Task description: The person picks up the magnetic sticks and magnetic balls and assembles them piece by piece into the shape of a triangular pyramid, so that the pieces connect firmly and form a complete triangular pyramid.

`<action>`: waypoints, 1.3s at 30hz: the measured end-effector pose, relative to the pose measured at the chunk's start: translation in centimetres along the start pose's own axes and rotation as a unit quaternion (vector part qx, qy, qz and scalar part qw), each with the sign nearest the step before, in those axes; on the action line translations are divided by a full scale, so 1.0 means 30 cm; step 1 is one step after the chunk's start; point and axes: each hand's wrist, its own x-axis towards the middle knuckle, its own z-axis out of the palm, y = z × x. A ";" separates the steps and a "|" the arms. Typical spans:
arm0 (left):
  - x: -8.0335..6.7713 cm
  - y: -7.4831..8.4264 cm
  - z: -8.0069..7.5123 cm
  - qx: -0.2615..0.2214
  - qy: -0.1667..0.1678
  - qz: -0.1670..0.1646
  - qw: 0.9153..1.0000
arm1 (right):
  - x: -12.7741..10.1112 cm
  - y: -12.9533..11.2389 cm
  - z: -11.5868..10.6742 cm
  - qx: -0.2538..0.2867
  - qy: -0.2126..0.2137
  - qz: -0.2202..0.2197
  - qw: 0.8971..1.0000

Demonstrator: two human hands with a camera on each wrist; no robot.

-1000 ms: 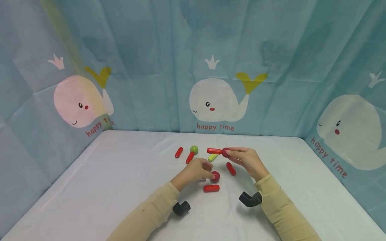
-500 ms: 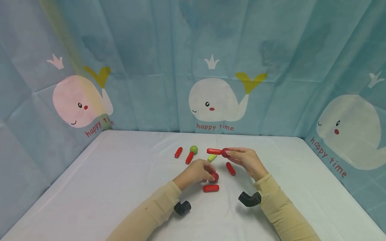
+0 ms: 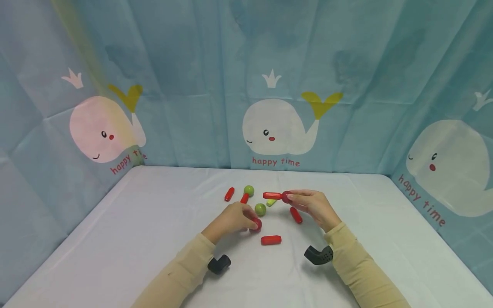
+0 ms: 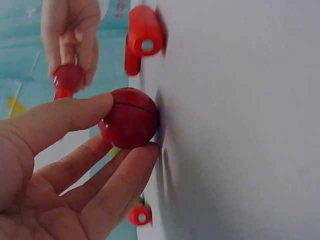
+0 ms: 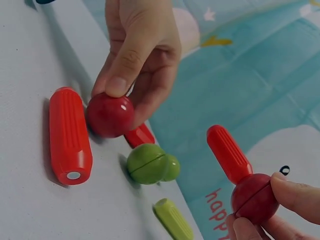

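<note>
My L hand (image 3: 234,217) is pinching a glossy dark-red ball (image 3: 256,225), thumb vs. fingertips, low by the white table (image 3: 115,239). My R hand (image 3: 315,207) is pinching a 2nd dark-red ball (image 5: 256,199) w/ bright-red ridged rod (image 3: 271,195) attached, midair. Shiny green ball (image 3: 260,209) is sitting just past my L; loose red ridged rod (image 3: 271,240) is lying nearer me.

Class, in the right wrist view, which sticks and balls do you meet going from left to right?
Leftmost red stick, first red ball in the left hand, nearer green ball, yellow-green stick, raised red stick, second red ball in the right hand.
</note>
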 end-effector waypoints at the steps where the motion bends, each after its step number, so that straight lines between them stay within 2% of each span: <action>1: -0.001 -0.005 -0.006 0.002 0.005 -0.001 1.000 | -0.001 0.000 0.001 -0.002 -0.002 0.000 1.000; 6: -0.007 -0.023 -0.029 0.008 0.026 -0.009 1.000 | -0.006 0.002 0.007 -0.004 -0.010 0.003 1.000; 10: -0.011 -0.033 -0.040 0.001 0.029 -0.014 0.999 | -0.004 0.011 0.011 -0.006 -0.013 0.001 1.000; 21: 0.007 -0.063 -0.049 -0.034 0.009 -0.009 0.999 | -0.001 0.039 0.046 -0.021 -0.014 0.015 1.000; 25: 0.013 -0.080 -0.054 -0.061 0.006 -0.018 0.998 | -0.005 0.048 0.060 -0.019 -0.018 0.015 1.000; 34: 0.012 -0.081 -0.073 -0.101 0.043 0.000 0.994 | -0.008 0.051 0.065 -0.011 -0.017 0.010 1.000; 39: 0.013 -0.076 -0.081 -0.123 0.056 -0.011 0.991 | -0.008 0.051 0.064 -0.013 -0.019 0.010 1.000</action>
